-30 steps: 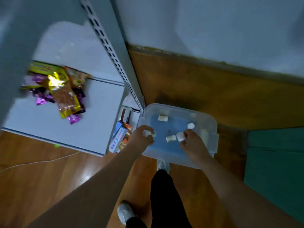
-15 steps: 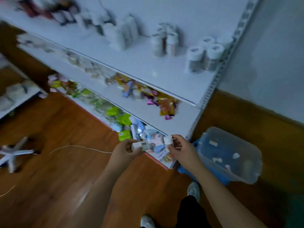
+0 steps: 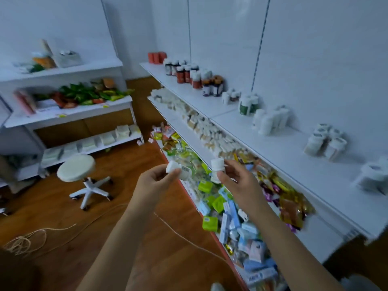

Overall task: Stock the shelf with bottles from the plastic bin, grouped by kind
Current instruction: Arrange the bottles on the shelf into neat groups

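- The left hand [image 3: 155, 181] holds a small white bottle [image 3: 178, 170] lying on its side, pinched between thumb and fingers, cap pointing left.
- The right hand [image 3: 237, 181] holds another white bottle [image 3: 217, 170] standing up, with fingers curled round it.
- Both bottles are up in the air, close together, in front of the shelf [image 3: 294, 156].
- More white bottles [image 3: 268, 120] stand in little groups on the top shelf.
- A white stool [image 3: 76, 171] stands on the wood floor.
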